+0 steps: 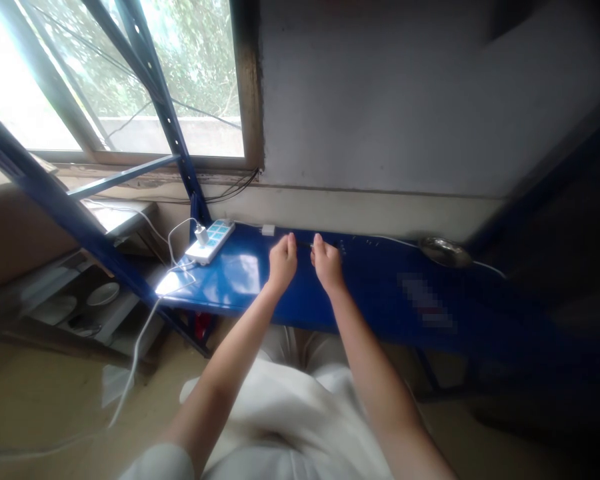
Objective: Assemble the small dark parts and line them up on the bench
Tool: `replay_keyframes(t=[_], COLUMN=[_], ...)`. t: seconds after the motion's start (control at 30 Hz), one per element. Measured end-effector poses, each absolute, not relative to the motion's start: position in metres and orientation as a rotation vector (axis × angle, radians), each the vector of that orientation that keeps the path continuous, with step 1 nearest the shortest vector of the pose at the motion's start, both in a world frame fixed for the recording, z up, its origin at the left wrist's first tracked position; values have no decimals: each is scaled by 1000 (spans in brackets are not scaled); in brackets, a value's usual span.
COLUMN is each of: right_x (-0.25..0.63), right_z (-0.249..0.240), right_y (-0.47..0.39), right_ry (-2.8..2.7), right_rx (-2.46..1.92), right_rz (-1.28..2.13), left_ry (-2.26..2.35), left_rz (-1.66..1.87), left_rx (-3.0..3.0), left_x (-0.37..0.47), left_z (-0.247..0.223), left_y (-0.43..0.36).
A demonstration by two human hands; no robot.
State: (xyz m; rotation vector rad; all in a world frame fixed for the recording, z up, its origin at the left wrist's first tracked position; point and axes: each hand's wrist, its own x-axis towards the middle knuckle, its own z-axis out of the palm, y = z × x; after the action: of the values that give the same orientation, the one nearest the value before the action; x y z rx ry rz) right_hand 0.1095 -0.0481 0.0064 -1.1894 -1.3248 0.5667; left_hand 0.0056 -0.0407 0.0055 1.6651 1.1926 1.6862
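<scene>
My left hand [283, 261] and my right hand [327, 262] are held close together above the blue shelf [250, 293], thumbs up and fingers curled closed. Between them shows a thin dark piece [305, 245], too small and blurred to name. It reaches into my right hand's pinch; whether it also runs into the left is hard to see. Just beyond my left hand lies a small white block [268, 230]. Several tiny pale pieces [373, 241] are scattered on the shelf, past my right hand.
A white power strip [211, 243] with a plugged-in white charger [201, 233] lies at the shelf's left end. A shiny metal bowl-like object [445, 252] rests at the back right. Blue metal posts [167, 127] rise on the left. A white cable [136, 353] hangs toward the floor.
</scene>
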Motion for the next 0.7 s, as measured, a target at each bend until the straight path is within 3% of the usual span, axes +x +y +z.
replay_keyframes(t=[0.33,0.7], right_x=[110,119], right_z=[6,11], right_y=[-47,-52], right_ry=[-1258,-1455], right_rx=[-1143,-1075], right_rz=[626,712], left_ry=[702,725], left_rz=[1369,1504], left_rx=[1199,1164], left_x=[-5,-5], left_z=[7,7], left_y=[-44,-41])
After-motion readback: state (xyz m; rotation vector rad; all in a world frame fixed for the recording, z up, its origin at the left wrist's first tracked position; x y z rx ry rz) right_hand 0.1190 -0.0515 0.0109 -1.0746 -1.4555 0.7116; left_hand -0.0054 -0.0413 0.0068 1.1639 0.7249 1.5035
